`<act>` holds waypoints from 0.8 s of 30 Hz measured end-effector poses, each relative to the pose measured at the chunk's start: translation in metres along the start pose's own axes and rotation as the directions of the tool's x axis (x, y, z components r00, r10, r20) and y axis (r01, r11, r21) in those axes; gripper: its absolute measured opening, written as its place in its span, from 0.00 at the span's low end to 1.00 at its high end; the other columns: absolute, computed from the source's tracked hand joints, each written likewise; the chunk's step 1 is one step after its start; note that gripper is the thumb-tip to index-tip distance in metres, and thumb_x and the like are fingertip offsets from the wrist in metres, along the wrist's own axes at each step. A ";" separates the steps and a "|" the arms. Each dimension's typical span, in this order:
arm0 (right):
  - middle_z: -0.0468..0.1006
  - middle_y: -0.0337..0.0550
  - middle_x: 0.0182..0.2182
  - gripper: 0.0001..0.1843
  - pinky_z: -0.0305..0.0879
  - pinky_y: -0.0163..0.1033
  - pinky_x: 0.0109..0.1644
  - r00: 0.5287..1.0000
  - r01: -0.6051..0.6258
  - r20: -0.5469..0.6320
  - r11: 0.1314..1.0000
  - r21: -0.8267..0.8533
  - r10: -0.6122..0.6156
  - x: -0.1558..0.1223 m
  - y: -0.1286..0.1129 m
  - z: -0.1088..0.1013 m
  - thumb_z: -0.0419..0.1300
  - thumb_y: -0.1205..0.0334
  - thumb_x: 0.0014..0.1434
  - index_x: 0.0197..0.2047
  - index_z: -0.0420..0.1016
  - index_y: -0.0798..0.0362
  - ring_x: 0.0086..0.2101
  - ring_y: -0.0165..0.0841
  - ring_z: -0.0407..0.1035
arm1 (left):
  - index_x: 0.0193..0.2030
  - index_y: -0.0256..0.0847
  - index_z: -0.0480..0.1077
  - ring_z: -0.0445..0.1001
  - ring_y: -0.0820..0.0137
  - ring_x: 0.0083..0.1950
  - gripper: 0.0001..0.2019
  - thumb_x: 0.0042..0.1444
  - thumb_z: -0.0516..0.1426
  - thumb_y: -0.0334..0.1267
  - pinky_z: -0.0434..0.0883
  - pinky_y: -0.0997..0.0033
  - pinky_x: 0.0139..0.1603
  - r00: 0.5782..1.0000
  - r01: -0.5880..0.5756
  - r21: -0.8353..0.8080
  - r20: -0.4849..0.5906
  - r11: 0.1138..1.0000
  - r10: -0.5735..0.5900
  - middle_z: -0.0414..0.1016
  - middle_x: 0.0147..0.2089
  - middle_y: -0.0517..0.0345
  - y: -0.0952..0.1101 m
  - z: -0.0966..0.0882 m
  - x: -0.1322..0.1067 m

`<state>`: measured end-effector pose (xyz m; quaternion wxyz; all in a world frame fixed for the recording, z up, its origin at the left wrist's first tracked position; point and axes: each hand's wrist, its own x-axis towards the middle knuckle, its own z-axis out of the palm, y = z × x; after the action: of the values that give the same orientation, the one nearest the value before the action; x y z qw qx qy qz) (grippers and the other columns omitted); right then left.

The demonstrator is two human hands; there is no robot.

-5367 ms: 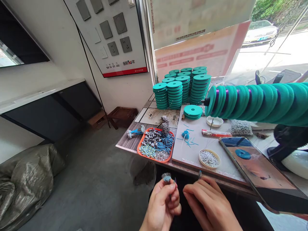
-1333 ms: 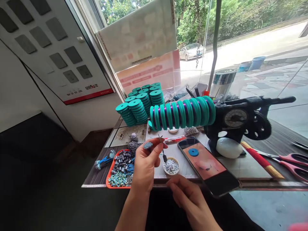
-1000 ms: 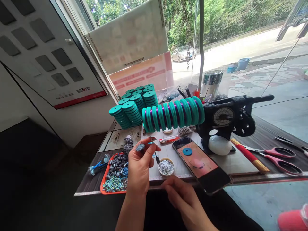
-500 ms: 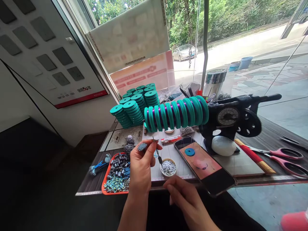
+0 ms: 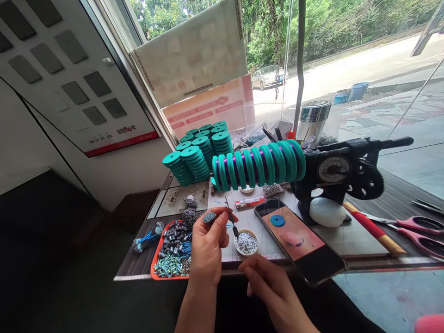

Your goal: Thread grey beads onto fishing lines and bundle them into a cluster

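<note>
My left hand (image 5: 208, 245) is closed, with thumb and fingertips pinching a thin dark fishing-line strand. Its upper end sticks up past the fingertips, and a small dark sinker-like weight (image 5: 236, 231) hangs at the lower end. A bunch of tiny grey beads or loops (image 5: 209, 217) shows at the back of the fingers. Just right of the weight stands a small round tub of whitish beads (image 5: 256, 249). My right hand (image 5: 265, 280) is below this tub, thumb and index finger pressed together; what they hold, if anything, is too small to make out.
An orange tray (image 5: 152, 270) holds dark weights and small blue-green pieces. A phone (image 5: 312, 266) lies to the right. Above the work sheet, teal foam spools (image 5: 256, 164) sit on a black winding machine (image 5: 350, 162). More teal spools (image 5: 194, 159) are stacked behind; scissors (image 5: 416, 236) lie right.
The view has shifted slightly, so everything appears a little further right. In my left fingers the strand now stands more tilted, its upper end leaning left. My right hand keeps its pinch.
</note>
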<state>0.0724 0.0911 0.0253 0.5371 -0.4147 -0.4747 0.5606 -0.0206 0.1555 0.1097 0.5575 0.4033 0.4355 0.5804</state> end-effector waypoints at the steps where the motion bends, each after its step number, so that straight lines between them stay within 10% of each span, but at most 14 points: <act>1: 0.62 0.34 0.20 0.20 0.57 0.31 0.26 1.000 0.000 -0.004 1.000 -0.003 0.000 0.000 0.000 0.000 0.53 0.44 0.58 0.30 0.69 0.54 0.22 0.27 0.57 | 0.27 0.35 0.73 0.45 0.85 0.15 0.05 0.43 0.63 0.34 0.44 0.79 0.16 1.000 0.004 -0.001 0.003 1.000 -0.004 0.73 0.23 0.59 0.000 0.000 0.000; 24: 0.61 0.34 0.20 0.19 0.56 0.31 0.28 1.000 -0.013 0.005 0.999 0.032 0.013 0.000 -0.002 -0.001 0.53 0.46 0.58 0.29 0.67 0.53 0.23 0.27 0.56 | 0.27 0.35 0.74 0.47 0.87 0.14 0.09 0.38 0.66 0.35 0.43 0.80 0.15 0.999 0.041 -0.024 -0.026 0.999 -0.041 0.74 0.21 0.59 -0.008 -0.003 -0.003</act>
<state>0.0733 0.0909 0.0270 0.5388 -0.4076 -0.4642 0.5727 -0.0204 0.1519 0.1009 0.5682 0.3801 0.4443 0.5791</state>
